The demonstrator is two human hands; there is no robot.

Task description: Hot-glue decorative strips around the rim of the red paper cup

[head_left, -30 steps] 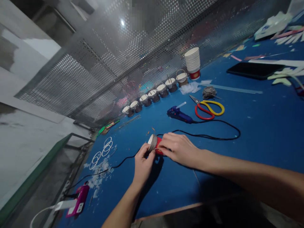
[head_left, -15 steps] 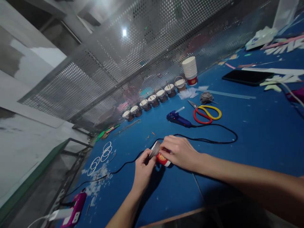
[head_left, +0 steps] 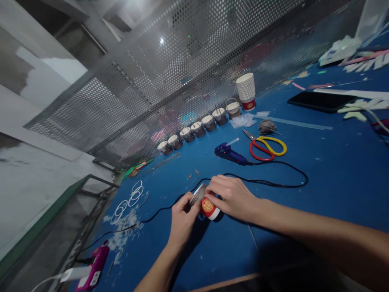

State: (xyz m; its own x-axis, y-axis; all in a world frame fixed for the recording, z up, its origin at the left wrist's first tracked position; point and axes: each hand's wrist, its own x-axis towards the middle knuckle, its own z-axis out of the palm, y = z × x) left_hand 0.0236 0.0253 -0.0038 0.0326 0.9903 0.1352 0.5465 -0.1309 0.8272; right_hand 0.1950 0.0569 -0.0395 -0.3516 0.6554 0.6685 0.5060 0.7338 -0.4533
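Note:
Low in the middle of the head view, a small red and white paper cup (head_left: 210,210) with a gold emblem lies tilted between both hands. Grey yarn (head_left: 198,195) is wrapped round one end of it. My left hand (head_left: 184,215) is closed on that yarn-covered end, thumb on the near side. From the right, my right hand (head_left: 230,196) pinches at the cup where yarn meets red wall; its fingertips partly hide that spot. Beyond the hands rest a blue glue gun (head_left: 231,155), scissors (head_left: 263,151) with red and yellow handles, and a grey yarn ball (head_left: 267,127).
Several yarn-covered cups (head_left: 198,130) line the perforated metal screen (head_left: 146,81), beside a paper cup stack (head_left: 245,87). The glue gun's black cord (head_left: 273,183) crosses behind my hands. White rings (head_left: 135,194) and a purple power strip (head_left: 96,265) lie left, a phone (head_left: 320,101) right.
The cup has turned in my hands, showing more of its gold emblem and white end. Both hands keep their grip in nearly the same place. The view has shifted slightly.

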